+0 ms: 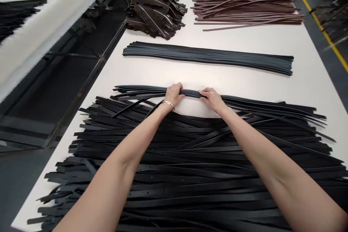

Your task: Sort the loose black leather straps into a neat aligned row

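My left hand [174, 94] and my right hand [213, 100] grip a thin bunch of black leather straps [191, 93] from above, a short way apart. The bunch bows up slightly between them and runs off to both sides, its far ends fanned out. A silver bangle [169, 104] circles my left wrist. Below my forearms spreads a large heap of black leather belt straps [174, 174] with punched holes, lying mostly crosswise. A bare strip of white table shows between the heap and the gripped bunch.
Farther along the white table [307, 79] lie a neat row of dark grey straps [206, 56], brown straps [244, 9] and a heap of dark brown leather pieces [154, 14]. A white-edged rack [49, 32] holding black straps stands at the left. A yellow floor line [323, 30] runs at the right.
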`<act>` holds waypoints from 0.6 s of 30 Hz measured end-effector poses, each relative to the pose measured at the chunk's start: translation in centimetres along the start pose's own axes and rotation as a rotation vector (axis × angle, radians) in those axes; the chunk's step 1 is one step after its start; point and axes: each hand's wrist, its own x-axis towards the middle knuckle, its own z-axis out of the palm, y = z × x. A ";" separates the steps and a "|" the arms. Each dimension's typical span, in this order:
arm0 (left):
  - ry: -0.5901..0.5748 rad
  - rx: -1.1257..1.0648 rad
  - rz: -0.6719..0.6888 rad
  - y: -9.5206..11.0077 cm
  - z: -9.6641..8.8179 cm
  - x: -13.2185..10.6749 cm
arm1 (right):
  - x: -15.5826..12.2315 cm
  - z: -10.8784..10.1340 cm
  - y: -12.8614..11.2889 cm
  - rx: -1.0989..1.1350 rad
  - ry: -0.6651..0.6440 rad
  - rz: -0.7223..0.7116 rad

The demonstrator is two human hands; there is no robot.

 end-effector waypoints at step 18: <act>-0.458 0.301 0.572 3.4 -5.4 -21.0 | -0.1 0.8 0.1 0.000 0.065 0.038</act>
